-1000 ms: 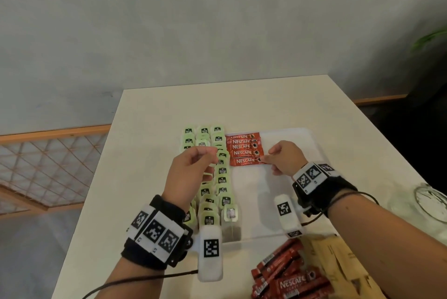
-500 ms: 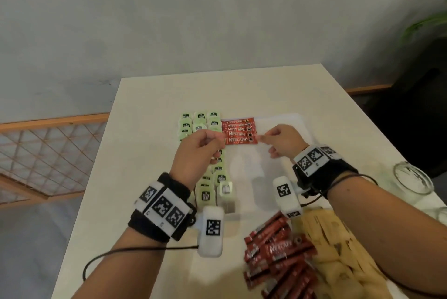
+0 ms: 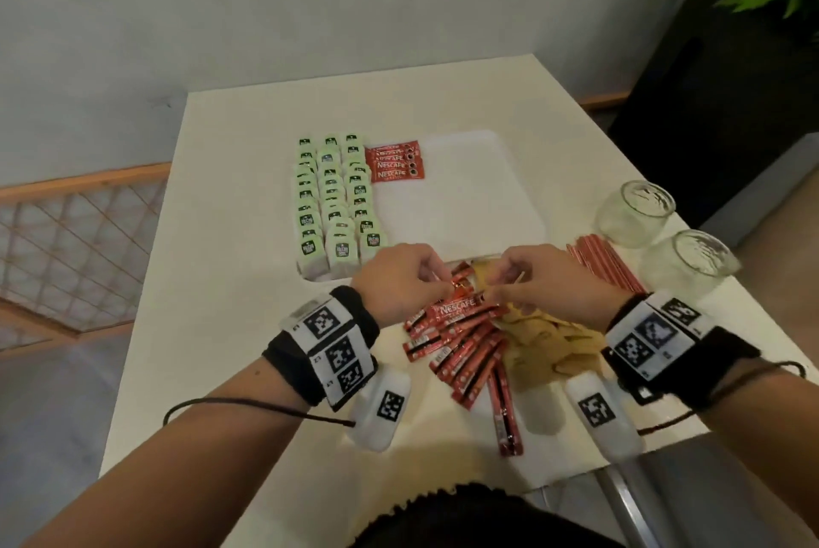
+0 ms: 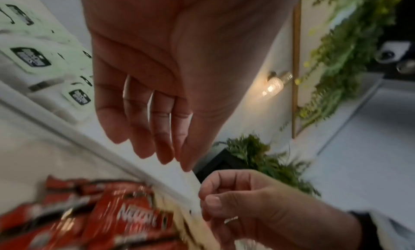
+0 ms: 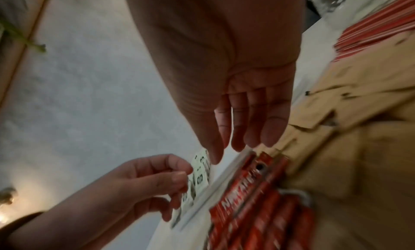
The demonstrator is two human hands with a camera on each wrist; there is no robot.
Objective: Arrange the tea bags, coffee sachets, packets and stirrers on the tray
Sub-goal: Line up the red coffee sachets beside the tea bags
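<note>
A white tray (image 3: pixel 487 201) holds three columns of green tea bags (image 3: pixel 337 201) on its left and a short stack of red coffee sachets (image 3: pixel 396 164) at the back. In front of the tray lies a loose pile of red sachets (image 3: pixel 461 348) (image 4: pixel 125 218) (image 5: pixel 258 209) beside brown packets (image 3: pixel 549 339) (image 5: pixel 359 129). My left hand (image 3: pixel 436 281) (image 4: pixel 166 152) and right hand (image 3: pixel 501 281) (image 5: pixel 233 147) hover close together over the pile's far end. Their fingers hang loosely curled, and I see nothing held in either.
Red stirrers (image 3: pixel 602 263) lie to the right of the tray's near corner. Two glass jars (image 3: pixel 633 212) (image 3: pixel 691 263) stand at the table's right edge. A plant sits beyond the table at the far right. The tray's middle and right are bare.
Both hands have pulled back from the sachet stack on the tray to the loose pile in front of it. That stack stays in place.
</note>
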